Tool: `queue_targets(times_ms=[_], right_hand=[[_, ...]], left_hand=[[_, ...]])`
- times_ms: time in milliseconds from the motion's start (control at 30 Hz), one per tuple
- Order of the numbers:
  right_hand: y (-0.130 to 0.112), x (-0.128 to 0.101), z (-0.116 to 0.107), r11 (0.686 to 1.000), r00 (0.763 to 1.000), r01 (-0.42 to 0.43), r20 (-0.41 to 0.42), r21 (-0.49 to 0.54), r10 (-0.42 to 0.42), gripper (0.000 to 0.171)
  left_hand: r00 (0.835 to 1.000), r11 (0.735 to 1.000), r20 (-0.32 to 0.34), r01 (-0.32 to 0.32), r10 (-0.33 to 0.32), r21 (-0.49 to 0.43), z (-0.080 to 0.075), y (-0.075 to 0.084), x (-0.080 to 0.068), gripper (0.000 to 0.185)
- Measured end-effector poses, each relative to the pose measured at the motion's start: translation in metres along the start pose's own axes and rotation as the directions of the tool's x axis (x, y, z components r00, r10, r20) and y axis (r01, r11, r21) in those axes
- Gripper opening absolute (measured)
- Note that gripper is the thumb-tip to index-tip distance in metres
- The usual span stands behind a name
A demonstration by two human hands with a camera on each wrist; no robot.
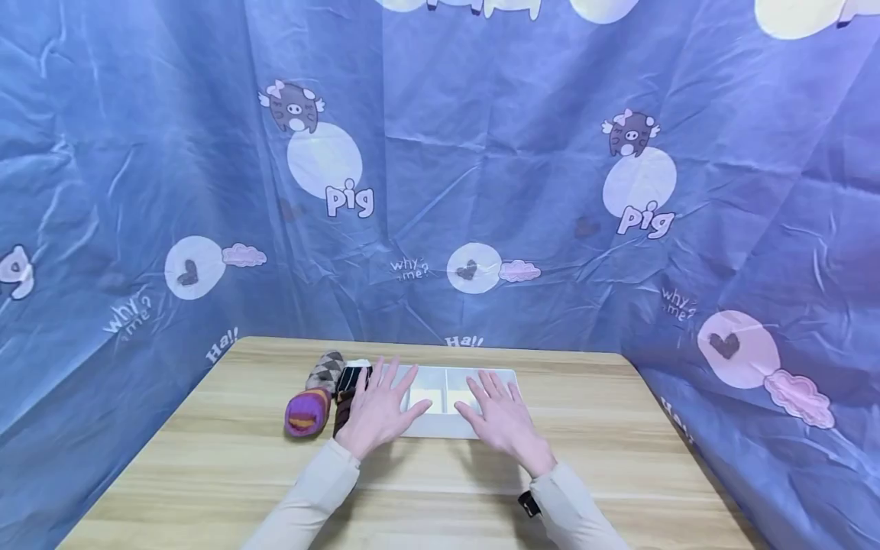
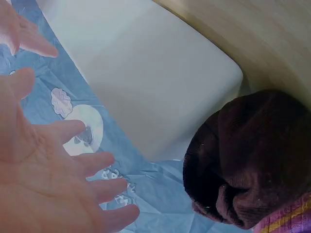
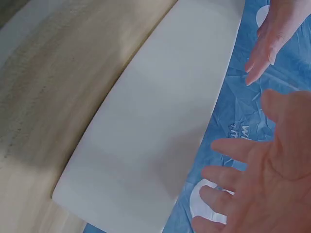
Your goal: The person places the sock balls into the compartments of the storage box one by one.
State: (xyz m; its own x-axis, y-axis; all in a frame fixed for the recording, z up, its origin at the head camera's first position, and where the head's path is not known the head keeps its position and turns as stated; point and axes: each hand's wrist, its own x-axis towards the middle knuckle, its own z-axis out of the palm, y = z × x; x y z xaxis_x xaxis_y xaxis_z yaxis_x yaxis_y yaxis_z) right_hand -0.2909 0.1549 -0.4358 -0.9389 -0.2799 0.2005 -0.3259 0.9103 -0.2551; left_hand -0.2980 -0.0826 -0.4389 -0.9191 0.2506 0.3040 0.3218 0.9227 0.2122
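A white divided box (image 1: 440, 426) sits on the table in front of me, and both hands hover over it. My left hand (image 1: 381, 409) has its fingers spread, palm down, above the box's left part. Over the right part is my right hand (image 1: 505, 420), its fingers also spread and holding nothing. In both wrist views the palms face the box's smooth front wall (image 3: 141, 116) from above. Left of the box lie rolled socks: a dark brown one (image 2: 252, 155) close to its corner, a purple one with orange stripes (image 1: 302, 420), a grey patterned one (image 1: 325, 372) and a black striped one (image 1: 354, 378).
The wooden table (image 1: 619, 458) carries the box and the socks. Behind it and at both sides hangs a blue printed curtain (image 1: 440, 191). A small black object (image 1: 528, 503) shows beside the right sleeve (image 1: 574, 504).
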Motion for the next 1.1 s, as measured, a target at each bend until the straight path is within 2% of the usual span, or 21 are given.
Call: queue_targets(times_ms=[200, 300, 400, 500, 600, 767, 833, 933, 1033, 1067, 1100], right_hand=[[0.008, 0.0, 0.0, 0.995, 0.989, 0.061, -0.141, 0.085, -0.048, 0.051], [0.014, -0.001, -0.001, 0.98, 0.985, 0.039, -0.171, 0.195, -0.006, 0.046], [0.022, -0.003, -0.002, 0.95, 0.981, 0.009, -0.186, 0.312, 0.052, 0.045], [0.031, -0.006, -0.004, 0.907, 0.978, -0.04, -0.168, 0.419, 0.12, 0.047], [0.041, -0.01, -0.006, 0.874, 0.977, -0.086, -0.13, 0.479, 0.167, 0.05], [0.056, -0.013, -0.011, 0.831, 0.977, -0.14, -0.06, 0.538, 0.204, 0.057], [0.06, -0.013, -0.011, 0.796, 0.978, -0.15, -0.032, 0.587, 0.208, 0.061], [0.066, -0.015, -0.008, 0.704, 0.978, -0.159, 0.014, 0.692, 0.207, 0.066], [0.071, -0.017, -0.002, 0.629, 0.976, -0.175, 0.049, 0.758, 0.212, 0.067], [0.073, -0.019, 0.0, 0.609, 0.975, -0.176, 0.054, 0.773, 0.215, 0.067], [0.074, -0.02, 0.001, 0.602, 0.974, -0.18, 0.055, 0.778, 0.22, 0.067]], left_hand=[[1.0, 0.999, 0.008, 0.025, -0.025, -0.037, -0.002, -0.003, 0.0, 0.067], [0.999, 0.997, 0.013, 0.036, -0.035, -0.074, -0.003, -0.009, 0.0, 0.065], [0.999, 0.991, -0.001, 0.04, -0.04, -0.124, -0.006, -0.018, 0.0, 0.064], [0.999, 0.984, -0.019, 0.031, -0.035, -0.178, -0.01, -0.028, -0.002, 0.063], [0.999, 0.977, -0.05, -0.001, -0.01, -0.212, -0.015, -0.039, -0.007, 0.064], [0.995, 0.981, -0.102, -0.038, 0.019, -0.19, -0.024, -0.057, -0.014, 0.071], [0.992, 0.982, -0.123, -0.034, 0.011, -0.186, -0.025, -0.067, -0.016, 0.072], [0.991, 0.969, -0.136, -0.021, -0.014, -0.247, -0.026, -0.082, -0.021, 0.071], [0.989, 0.937, -0.142, -0.011, -0.041, -0.349, -0.026, -0.097, -0.024, 0.071], [0.989, 0.924, -0.142, -0.007, -0.051, -0.382, -0.026, -0.101, -0.026, 0.071], [0.988, 0.911, -0.144, -0.006, -0.059, -0.413, -0.026, -0.106, -0.027, 0.07]])
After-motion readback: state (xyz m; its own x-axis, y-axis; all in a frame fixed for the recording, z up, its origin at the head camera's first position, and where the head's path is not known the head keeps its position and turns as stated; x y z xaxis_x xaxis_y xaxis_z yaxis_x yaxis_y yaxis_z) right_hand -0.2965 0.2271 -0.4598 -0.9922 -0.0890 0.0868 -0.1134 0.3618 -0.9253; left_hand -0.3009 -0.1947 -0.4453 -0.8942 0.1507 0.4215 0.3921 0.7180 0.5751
